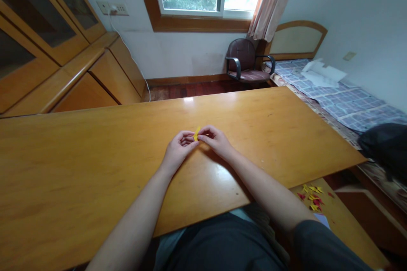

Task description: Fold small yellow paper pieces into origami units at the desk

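A small yellow piece of folded paper (196, 133) is pinched between both my hands over the middle of the wooden table (95, 156). My left hand (178, 147) has its fingers curled, the fingertips closed on the paper's left side. The fingertips of my right hand (215, 139) grip its right side. Both wrists rest on the tabletop.
Several small yellow and red folded paper pieces (312, 197) lie on a lower wooden surface at my right. Wooden cabinets (63, 63) line the left wall. A dark chair (246, 61) stands under the window, with a bed (343, 97) along the right and a black bag (384, 146) on it.
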Action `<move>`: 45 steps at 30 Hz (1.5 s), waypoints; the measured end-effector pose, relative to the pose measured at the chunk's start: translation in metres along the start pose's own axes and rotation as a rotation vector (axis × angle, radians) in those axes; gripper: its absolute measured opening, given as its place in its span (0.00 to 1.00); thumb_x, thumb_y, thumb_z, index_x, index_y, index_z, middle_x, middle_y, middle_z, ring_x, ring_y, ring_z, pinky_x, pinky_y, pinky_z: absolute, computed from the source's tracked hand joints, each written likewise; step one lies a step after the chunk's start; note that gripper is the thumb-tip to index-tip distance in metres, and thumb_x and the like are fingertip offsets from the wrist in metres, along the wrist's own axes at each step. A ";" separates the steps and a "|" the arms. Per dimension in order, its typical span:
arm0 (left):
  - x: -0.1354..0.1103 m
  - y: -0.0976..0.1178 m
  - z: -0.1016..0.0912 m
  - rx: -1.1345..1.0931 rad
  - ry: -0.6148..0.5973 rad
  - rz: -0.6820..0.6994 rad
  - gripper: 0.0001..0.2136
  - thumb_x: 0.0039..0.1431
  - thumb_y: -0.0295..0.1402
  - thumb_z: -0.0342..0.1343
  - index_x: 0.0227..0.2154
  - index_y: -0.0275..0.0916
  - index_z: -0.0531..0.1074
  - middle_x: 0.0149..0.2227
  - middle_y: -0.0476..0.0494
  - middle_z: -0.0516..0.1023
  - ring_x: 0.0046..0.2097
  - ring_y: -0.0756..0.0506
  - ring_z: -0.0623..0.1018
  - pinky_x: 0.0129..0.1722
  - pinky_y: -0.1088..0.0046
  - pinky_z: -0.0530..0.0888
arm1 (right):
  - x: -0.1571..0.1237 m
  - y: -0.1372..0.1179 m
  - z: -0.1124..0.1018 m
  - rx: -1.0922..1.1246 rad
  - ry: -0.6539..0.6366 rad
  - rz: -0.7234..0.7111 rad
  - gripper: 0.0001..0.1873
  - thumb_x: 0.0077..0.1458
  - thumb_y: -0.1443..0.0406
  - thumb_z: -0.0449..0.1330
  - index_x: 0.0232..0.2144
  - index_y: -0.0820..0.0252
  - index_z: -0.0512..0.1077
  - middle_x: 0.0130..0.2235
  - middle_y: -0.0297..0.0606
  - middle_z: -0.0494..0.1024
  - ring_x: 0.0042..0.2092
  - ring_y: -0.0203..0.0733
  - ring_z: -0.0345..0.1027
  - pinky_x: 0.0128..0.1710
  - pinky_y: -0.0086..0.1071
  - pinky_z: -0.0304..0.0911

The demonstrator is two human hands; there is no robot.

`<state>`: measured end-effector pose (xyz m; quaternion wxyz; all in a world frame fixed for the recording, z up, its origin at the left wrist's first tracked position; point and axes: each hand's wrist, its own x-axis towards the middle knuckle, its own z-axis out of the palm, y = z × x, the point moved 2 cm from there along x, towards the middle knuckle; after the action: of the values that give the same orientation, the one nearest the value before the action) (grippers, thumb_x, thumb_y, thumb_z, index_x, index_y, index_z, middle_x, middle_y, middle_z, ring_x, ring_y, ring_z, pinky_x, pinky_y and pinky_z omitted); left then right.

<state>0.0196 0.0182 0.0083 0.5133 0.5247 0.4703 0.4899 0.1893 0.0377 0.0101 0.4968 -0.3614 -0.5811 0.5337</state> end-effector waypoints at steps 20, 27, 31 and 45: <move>0.001 -0.003 0.002 -0.044 0.013 -0.074 0.18 0.43 0.39 0.71 0.34 0.38 0.72 0.31 0.48 0.79 0.37 0.46 0.80 0.45 0.69 0.75 | 0.001 0.002 0.002 0.016 0.055 0.030 0.11 0.49 0.59 0.67 0.32 0.58 0.72 0.32 0.32 0.76 0.35 0.37 0.70 0.39 0.33 0.65; -0.001 0.000 0.003 -0.045 0.008 -0.096 0.18 0.42 0.39 0.72 0.34 0.38 0.73 0.32 0.49 0.79 0.37 0.47 0.79 0.46 0.69 0.74 | 0.002 0.002 0.001 0.011 0.061 0.035 0.12 0.48 0.59 0.68 0.31 0.58 0.72 0.32 0.32 0.76 0.35 0.37 0.69 0.40 0.33 0.64; -0.002 0.000 0.003 -0.053 -0.018 -0.115 0.18 0.43 0.40 0.71 0.34 0.38 0.74 0.32 0.48 0.79 0.37 0.47 0.79 0.44 0.70 0.74 | 0.002 0.000 0.000 0.002 0.055 0.030 0.12 0.48 0.59 0.68 0.32 0.58 0.72 0.32 0.32 0.76 0.35 0.37 0.69 0.40 0.33 0.64; -0.003 0.003 0.000 -0.028 -0.123 -0.153 0.17 0.51 0.48 0.65 0.30 0.36 0.79 0.30 0.41 0.82 0.33 0.44 0.80 0.37 0.69 0.75 | 0.004 0.000 -0.002 0.119 0.065 0.053 0.14 0.45 0.59 0.71 0.31 0.58 0.73 0.32 0.31 0.75 0.35 0.36 0.68 0.41 0.33 0.63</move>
<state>0.0196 0.0155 0.0112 0.5846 0.5091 0.4696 0.4225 0.1899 0.0419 0.0108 0.5217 -0.3637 -0.5221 0.5683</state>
